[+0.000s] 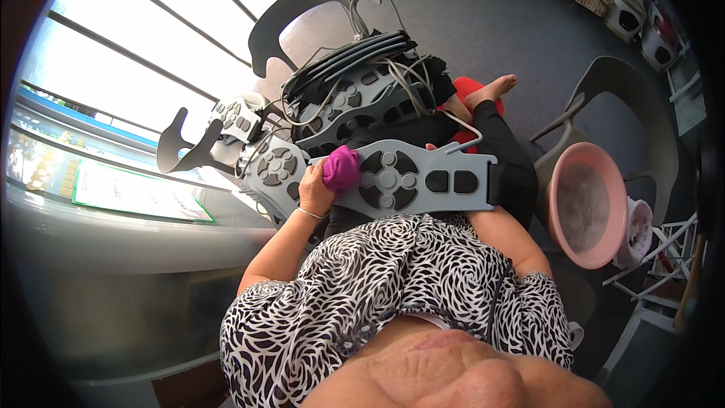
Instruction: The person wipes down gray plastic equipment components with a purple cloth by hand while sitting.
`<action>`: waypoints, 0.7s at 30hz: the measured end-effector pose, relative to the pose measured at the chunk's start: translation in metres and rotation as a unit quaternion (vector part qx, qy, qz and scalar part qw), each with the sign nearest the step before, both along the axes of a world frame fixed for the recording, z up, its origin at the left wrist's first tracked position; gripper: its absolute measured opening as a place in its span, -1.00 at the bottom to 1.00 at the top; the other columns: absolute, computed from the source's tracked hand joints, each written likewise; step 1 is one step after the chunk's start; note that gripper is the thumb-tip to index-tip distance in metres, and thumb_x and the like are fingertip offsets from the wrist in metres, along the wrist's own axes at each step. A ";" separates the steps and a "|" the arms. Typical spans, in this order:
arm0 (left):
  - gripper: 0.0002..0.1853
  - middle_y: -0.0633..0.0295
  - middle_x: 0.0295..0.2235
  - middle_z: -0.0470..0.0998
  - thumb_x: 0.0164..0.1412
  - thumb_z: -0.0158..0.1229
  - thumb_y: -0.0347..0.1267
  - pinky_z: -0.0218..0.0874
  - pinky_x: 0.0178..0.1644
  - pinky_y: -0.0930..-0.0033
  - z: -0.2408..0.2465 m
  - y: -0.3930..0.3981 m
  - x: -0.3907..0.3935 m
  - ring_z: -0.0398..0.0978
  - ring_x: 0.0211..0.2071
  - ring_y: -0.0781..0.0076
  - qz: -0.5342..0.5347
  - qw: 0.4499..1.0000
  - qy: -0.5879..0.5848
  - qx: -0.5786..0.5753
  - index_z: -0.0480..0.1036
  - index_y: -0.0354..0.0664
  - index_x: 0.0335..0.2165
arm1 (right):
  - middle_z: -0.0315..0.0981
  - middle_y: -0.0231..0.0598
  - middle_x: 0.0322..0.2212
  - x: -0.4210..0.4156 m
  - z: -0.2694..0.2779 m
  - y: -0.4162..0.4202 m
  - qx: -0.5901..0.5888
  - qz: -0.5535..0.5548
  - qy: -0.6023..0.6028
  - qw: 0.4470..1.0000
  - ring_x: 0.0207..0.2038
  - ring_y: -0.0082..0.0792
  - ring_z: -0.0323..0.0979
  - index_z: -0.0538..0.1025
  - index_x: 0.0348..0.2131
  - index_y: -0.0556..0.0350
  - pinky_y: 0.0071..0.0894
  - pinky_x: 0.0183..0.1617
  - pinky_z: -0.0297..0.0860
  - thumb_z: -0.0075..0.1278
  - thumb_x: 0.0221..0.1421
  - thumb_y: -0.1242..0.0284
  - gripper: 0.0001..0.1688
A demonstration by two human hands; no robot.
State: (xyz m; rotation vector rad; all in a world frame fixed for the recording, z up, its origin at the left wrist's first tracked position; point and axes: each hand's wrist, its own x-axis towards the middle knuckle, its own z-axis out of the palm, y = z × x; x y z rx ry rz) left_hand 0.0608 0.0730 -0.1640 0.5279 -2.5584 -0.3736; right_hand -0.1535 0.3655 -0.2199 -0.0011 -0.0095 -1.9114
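Observation:
My left hand grips a bunched magenta cloth against the left part of a grey plastic belt panel. The panel lies across my lap, with black pads set in its face, a black strap at its right end and a pale cable at its upper right edge. My right hand supports the panel from beneath; only a fingertip shows at its upper edge. Before me, a stack of similar grey and black panels with loose cables rests on a chair. Another such panel lies to the left.
A pink basin of foamy, greyish water stands on a grey chair at right. Beside it is a white folding rack. A counter and windows line the left. A bare foot rests near something red.

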 end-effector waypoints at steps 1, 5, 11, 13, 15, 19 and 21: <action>-0.43 0.02 -0.38 0.48 -0.18 0.37 -0.30 0.37 -0.30 0.12 -0.003 -0.005 0.002 0.49 -0.38 -0.04 0.017 1.000 -0.013 0.008 0.44 -0.08 -0.10 | 0.25 -0.04 0.12 0.000 0.000 0.000 -0.001 0.002 0.001 1.000 0.12 -0.19 0.29 0.12 0.22 0.22 -0.29 0.21 0.23 -0.28 0.26 0.02 -0.22; -0.51 -0.02 -0.37 0.49 -0.13 0.33 -0.30 0.36 -0.28 0.08 -0.002 -0.013 0.009 0.50 -0.36 -0.07 0.038 0.999 -0.011 0.009 0.43 -0.08 -0.14 | 0.24 -0.04 0.12 -0.003 -0.001 -0.001 -0.002 0.002 0.003 1.000 0.13 -0.20 0.28 0.12 0.22 0.22 -0.29 0.22 0.23 -0.28 0.26 0.02 -0.22; -0.53 0.01 -0.29 0.51 -0.11 0.31 -0.30 0.36 -0.20 0.07 -0.010 -0.064 0.023 0.51 -0.26 -0.08 0.204 0.973 -0.066 0.080 0.44 -0.07 -0.14 | 0.24 -0.04 0.13 -0.002 -0.002 0.001 0.000 0.007 0.000 1.000 0.13 -0.21 0.28 0.11 0.22 0.22 -0.30 0.22 0.22 -0.29 0.27 0.02 -0.23; -0.49 0.01 -0.26 0.51 -0.15 0.34 -0.31 0.37 -0.20 0.09 -0.002 -0.056 0.021 0.51 -0.26 -0.08 0.178 0.980 -0.044 0.075 0.44 -0.10 -0.13 | 0.24 -0.04 0.13 -0.003 -0.006 0.001 -0.001 0.004 0.001 1.000 0.14 -0.21 0.27 0.11 0.22 0.22 -0.30 0.22 0.22 -0.29 0.27 0.02 -0.23; -0.43 0.00 -0.24 0.51 -0.21 0.39 -0.32 0.37 -0.21 0.11 0.015 -0.037 0.016 0.51 -0.26 -0.07 0.130 0.990 -0.009 0.053 0.44 -0.13 -0.12 | 0.23 -0.04 0.13 -0.002 -0.008 0.001 -0.002 0.006 0.000 1.000 0.14 -0.21 0.27 0.11 0.23 0.22 -0.31 0.22 0.22 -0.29 0.27 0.02 -0.23; -0.30 0.04 -0.24 0.50 -0.36 0.47 -0.36 0.38 -0.21 0.17 0.070 0.022 -0.018 0.50 -0.28 0.01 -0.064 0.989 0.119 -0.053 0.44 -0.15 -0.10 | 0.23 -0.05 0.13 -0.003 -0.007 0.003 -0.001 0.008 0.004 1.000 0.14 -0.21 0.27 0.11 0.23 0.22 -0.31 0.22 0.22 -0.30 0.28 0.02 -0.23; -0.37 0.05 -0.23 0.49 -0.31 0.38 -0.43 0.37 -0.18 0.17 0.068 0.034 -0.029 0.49 -0.25 0.03 -0.110 0.985 0.098 -0.092 0.44 -0.14 -0.11 | 0.23 -0.05 0.13 -0.004 -0.005 0.005 -0.002 0.009 0.005 1.000 0.15 -0.22 0.26 0.11 0.23 0.22 -0.31 0.22 0.21 -0.30 0.28 0.02 -0.23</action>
